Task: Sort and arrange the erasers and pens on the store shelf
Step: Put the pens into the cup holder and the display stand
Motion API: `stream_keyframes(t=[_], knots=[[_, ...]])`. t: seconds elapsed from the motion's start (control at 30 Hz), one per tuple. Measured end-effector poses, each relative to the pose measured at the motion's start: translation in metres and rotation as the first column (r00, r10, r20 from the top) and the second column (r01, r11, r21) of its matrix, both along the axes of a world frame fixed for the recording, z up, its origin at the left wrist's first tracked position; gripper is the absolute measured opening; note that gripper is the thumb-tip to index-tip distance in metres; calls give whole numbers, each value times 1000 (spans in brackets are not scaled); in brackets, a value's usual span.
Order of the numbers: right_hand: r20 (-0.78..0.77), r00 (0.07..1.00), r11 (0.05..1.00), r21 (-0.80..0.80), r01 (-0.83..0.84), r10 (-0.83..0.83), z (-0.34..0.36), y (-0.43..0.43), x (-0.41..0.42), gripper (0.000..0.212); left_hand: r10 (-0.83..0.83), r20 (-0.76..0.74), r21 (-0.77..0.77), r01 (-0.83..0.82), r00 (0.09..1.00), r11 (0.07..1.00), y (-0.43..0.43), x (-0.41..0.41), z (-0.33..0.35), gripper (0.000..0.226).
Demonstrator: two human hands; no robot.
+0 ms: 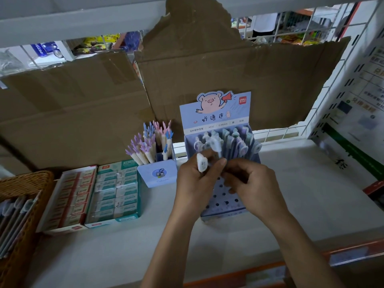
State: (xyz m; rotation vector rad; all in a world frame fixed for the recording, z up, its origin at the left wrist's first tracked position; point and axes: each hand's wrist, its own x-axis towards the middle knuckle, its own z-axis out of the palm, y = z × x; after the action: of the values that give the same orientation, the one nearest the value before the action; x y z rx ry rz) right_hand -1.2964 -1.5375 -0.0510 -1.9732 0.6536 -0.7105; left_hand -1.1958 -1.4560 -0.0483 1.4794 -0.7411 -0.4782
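Head cam, looking down at a white store shelf (291,204) w/ torn cardboard sheets (83,100) propped along the back.

Both hands are up in front of a blue pen display box (220,210), the one w/ the cartoon pig header card. Left hand (195,181) is clenched around a white pen (202,162), its capped end poking up past the thumb. Right hand (252,183) is curled in just beside it, fingers bunched over the front of the box. Cannot tell if it's actually pinching anything, the fingertips are blurry and tucked under. Back rows of the box have pens (232,140) standing upright; the front rows show open holes between the two hands.

Left of that box, touching or nearly so, is a smaller blue pen holder (156,173) stuffed w/ cream pens w/ purple, pink and blue antler-ish tops (149,140), some tilted to the left.

Further left, two open trays of erasers side by side: a teal eraser box (116,192) and, just beside it, a red-and-white eraser box (70,196), both packed in neat rows.

Far left edge there's a wicker basket (22,183) w/ grayish pens or similar lying in it, too blurry to say. Right side has a wire grid panel w/ printed posters (363,100).
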Motion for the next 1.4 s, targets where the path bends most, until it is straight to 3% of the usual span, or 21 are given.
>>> stream_keyframes(t=[0.1,0.27,0.5,0.63,0.87,0.97,1.1,1.27,1.4], knots=[[-58,994,987,-133,87,-95,-8,-10,2,14,80,76,46,-84,994,995,2,3,-2,22],[-89,965,931,-300,209,-245,-28,-28,9,13,171,13,56,-171,985,984,5,5,-5,14],[-3,966,910,-335,242,-258,-48,-29,21,18,186,34,58,-188,982,980,7,8,-8,7],[-27,963,904,-351,242,-268,-50,-29,25,17,176,-3,31,-176,984,984,7,7,-9,8],[-68,956,888,-393,238,-286,-57,-30,24,18,98,-158,-74,-110,983,991,10,5,-6,16],[-51,952,860,-444,250,-303,-60,-27,30,17,136,-208,-70,-153,969,986,7,3,-5,14],[-91,932,827,-498,262,-351,-61,-23,35,14,184,-80,-106,-192,980,976,3,0,-4,22],[-279,886,858,-467,212,-371,-67,-19,34,18,161,14,-179,-156,987,971,4,1,-6,17],[-231,886,853,-446,270,-401,-67,-11,29,11,232,13,-186,-225,973,956,8,4,-4,14]])
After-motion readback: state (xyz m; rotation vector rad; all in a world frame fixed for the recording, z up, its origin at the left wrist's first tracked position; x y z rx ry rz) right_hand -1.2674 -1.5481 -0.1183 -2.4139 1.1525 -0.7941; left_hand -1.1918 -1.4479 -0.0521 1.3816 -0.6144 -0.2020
